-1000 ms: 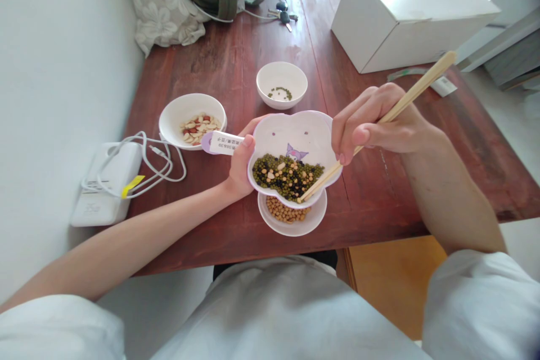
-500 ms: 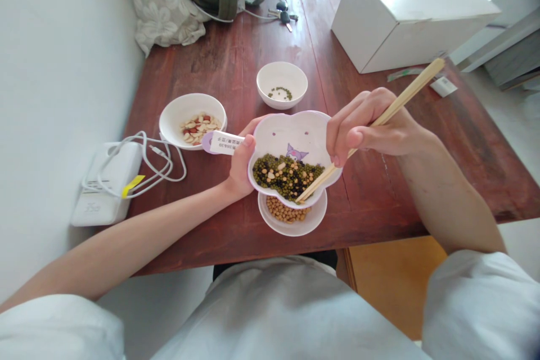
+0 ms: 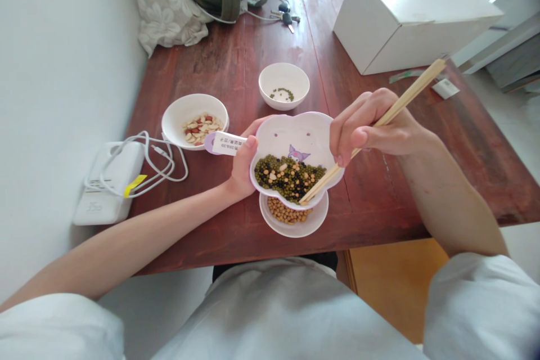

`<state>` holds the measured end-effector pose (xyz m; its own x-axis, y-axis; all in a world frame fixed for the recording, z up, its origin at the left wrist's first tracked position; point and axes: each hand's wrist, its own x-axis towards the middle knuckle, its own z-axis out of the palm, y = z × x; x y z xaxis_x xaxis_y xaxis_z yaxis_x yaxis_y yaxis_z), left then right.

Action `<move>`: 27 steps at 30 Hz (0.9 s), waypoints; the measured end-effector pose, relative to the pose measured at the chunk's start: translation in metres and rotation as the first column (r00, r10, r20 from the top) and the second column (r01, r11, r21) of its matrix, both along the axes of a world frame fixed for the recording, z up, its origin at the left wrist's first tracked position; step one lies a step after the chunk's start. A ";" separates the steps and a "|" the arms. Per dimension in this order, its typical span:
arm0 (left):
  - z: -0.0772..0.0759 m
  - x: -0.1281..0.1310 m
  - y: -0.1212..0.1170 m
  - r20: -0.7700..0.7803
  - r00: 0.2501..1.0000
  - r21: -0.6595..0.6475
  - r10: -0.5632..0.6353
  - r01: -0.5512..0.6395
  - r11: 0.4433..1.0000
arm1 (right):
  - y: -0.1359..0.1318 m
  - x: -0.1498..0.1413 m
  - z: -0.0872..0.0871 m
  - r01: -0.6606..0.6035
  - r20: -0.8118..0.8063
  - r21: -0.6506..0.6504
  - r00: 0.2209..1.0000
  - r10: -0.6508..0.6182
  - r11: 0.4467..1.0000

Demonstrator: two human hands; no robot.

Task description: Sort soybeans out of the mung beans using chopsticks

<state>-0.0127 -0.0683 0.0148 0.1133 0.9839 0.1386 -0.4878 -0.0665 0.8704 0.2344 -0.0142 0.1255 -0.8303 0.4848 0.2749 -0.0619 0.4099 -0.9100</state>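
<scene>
Holding the flower-shaped bowl (image 3: 291, 135) in my left hand (image 3: 241, 169), I pinch wooden chopsticks (image 3: 411, 91) in my right hand (image 3: 371, 129), tips at the mixed beans (image 3: 287, 177).

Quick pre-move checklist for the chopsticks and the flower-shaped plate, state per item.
Right hand grips the light wooden chopsticks: ok.
Left hand supports the white flower-shaped plate: ok.
Mixed green, black and pale beans sit inside the plate: ok.
Chopstick tips on a bean: cannot tell, they sit at the plate's lower rim.
Plate apart from the white bowl of tan soybeans: cannot tell, it overlaps from this view.
White bowl of green mung beans upright: ok.
</scene>
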 end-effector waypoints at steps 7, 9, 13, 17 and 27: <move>-0.001 -0.001 0.001 0.024 1.000 0.026 -0.015 0.015 1.000 | -0.001 0.000 -0.002 0.029 -0.017 -0.043 0.999 -0.029 0.999; -0.001 -0.001 0.001 0.012 1.000 0.023 -0.008 0.008 1.000 | 0.000 0.001 -0.004 0.058 -0.049 -0.041 0.997 -0.060 0.997; 0.000 -0.001 0.001 -0.017 1.000 -0.003 -0.003 0.003 1.000 | 0.002 0.002 -0.008 0.121 -0.063 -0.014 0.991 -0.122 0.993; 0.003 0.000 -0.001 -0.001 1.000 -0.010 -0.011 0.011 1.000 | 0.001 0.000 -0.007 0.135 0.004 0.026 0.991 -0.135 0.991; 0.005 0.001 -0.002 0.000 1.000 -0.012 -0.012 0.012 1.000 | -0.004 -0.001 0.006 0.085 0.085 0.108 0.992 -0.094 0.991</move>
<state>-0.0121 -0.0704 0.0193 0.1247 0.9841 0.1266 -0.4880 -0.0503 0.8714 0.2338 -0.0181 0.1312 -0.8085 0.5308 0.2540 0.0591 0.5028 -0.8624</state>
